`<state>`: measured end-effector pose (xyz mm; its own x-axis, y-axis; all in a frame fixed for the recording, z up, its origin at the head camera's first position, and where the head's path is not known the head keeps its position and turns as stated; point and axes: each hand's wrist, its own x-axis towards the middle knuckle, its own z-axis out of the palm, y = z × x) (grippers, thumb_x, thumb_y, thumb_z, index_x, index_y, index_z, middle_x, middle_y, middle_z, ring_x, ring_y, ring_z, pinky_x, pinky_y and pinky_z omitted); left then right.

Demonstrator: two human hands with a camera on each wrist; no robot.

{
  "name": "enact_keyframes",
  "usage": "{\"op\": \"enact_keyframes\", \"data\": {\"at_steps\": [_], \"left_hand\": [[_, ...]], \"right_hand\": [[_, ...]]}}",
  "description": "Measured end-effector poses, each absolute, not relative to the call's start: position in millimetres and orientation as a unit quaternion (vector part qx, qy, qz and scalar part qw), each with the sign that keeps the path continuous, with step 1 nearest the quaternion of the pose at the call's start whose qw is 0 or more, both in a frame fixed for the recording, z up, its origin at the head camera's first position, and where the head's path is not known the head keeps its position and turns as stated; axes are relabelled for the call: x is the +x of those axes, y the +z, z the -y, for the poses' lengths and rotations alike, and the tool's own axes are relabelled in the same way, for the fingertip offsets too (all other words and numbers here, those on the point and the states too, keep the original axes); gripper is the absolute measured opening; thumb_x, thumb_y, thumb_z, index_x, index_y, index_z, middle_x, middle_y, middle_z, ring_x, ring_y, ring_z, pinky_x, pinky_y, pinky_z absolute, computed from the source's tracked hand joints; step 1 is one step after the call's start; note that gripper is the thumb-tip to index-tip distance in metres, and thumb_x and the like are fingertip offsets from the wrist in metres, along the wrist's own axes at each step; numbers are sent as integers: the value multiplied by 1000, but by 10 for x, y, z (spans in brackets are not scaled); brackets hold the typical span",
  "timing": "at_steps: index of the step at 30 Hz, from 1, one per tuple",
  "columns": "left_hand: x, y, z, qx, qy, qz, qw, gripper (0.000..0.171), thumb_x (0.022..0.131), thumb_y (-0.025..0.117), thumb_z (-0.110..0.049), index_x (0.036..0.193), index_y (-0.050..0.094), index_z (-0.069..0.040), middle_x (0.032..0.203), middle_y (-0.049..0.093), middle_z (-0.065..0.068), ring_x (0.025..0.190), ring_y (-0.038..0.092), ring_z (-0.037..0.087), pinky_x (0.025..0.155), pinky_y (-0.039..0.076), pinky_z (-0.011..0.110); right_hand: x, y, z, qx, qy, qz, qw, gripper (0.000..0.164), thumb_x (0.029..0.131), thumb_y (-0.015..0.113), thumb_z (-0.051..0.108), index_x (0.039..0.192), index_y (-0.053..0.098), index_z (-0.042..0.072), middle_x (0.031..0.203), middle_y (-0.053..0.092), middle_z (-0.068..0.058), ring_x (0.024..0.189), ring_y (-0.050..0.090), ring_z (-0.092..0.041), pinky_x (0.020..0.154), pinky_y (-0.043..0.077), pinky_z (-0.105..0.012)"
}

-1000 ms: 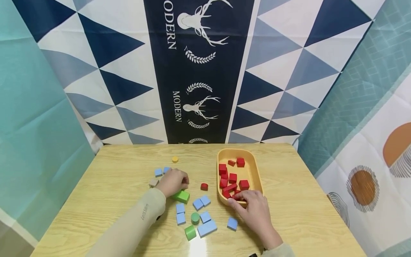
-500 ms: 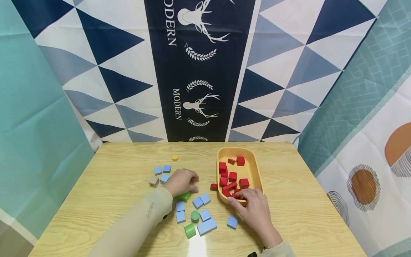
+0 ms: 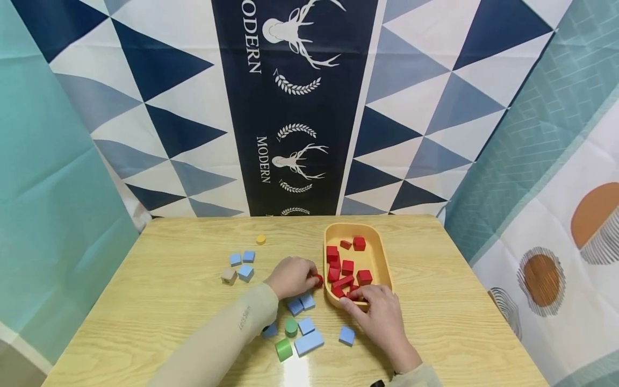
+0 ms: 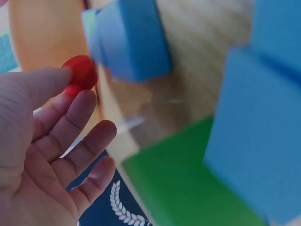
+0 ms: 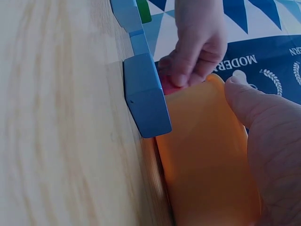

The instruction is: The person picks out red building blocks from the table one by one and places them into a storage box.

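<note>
My left hand (image 3: 290,277) pinches a small red rounded block (image 4: 84,73) between thumb and forefinger, just left of the orange-yellow tray (image 3: 375,252). In the left wrist view its other fingers spread loosely, partly curled. My right hand (image 3: 379,314) holds the tray's near rim, thumb outside and fingers reaching over the edge; the fingertips are partly hidden. Inside the tray lie several red blocks (image 3: 347,267) of different shapes. Two blue blocks (image 3: 301,303) sit beside my left wrist. In the left wrist view, a green block (image 4: 183,174) appears near the hand.
Blue blocks (image 3: 245,273), a plain wooden cube (image 3: 229,276) and a yellow disc (image 3: 260,239) lie at the left and back. Nearer are green cylinders (image 3: 283,349), a long blue block (image 3: 309,342) and a lone blue block (image 3: 346,335). A patterned cloth hangs behind the table.
My left hand has moved right, from over the green block to the red rounded block, and now pinches it. That block had shifted right toward the tray. My right hand stays on the rim.
</note>
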<state>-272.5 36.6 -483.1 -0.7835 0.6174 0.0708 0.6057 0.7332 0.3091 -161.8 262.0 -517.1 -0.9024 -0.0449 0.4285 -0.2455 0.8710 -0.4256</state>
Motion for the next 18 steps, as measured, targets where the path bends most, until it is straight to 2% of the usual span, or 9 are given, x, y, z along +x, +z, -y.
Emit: {"op": "enact_keyframes", "data": {"at_steps": [3, 7, 13, 18], "left_hand": [[-2774, -4727, -366, 272, 222, -936, 32, 15, 94, 66, -34, 88, 69, -20, 72, 61, -11, 64, 54, 8, 61, 49, 28], [-2805, -4608, -487, 218, 356, -907, 48, 15, 96, 65, -33, 94, 66, -18, 77, 62, -8, 68, 55, 8, 63, 50, 26], [-2769, -4491, -739, 195, 473, -856, 79, 27, 97, 64, -29, 115, 62, -9, 95, 68, -2, 84, 60, 9, 81, 56, 31], [-2739, -4494, -724, 172, 487, -853, 81, 38, 98, 62, -29, 131, 56, -10, 107, 69, -1, 96, 60, 7, 92, 52, 36]], "right_hand": [[-1629, -5163, -2630, 75, 241, 946, 204, 45, 83, 68, 63, 86, 74, 19, 94, 69, 3, 98, 50, -20, 78, 39, -46], [-1641, -5148, -2645, 74, 239, 945, 209, 43, 82, 69, 61, 85, 74, 19, 93, 69, 3, 96, 50, -20, 77, 39, -45], [-1657, -5160, -2640, 74, 242, 944, 209, 41, 82, 70, 61, 85, 74, 20, 91, 69, 5, 94, 49, -18, 75, 38, -43], [-1665, -5166, -2628, 79, 247, 943, 209, 42, 83, 69, 61, 85, 74, 19, 91, 70, 4, 95, 50, -19, 78, 39, -44]]}}
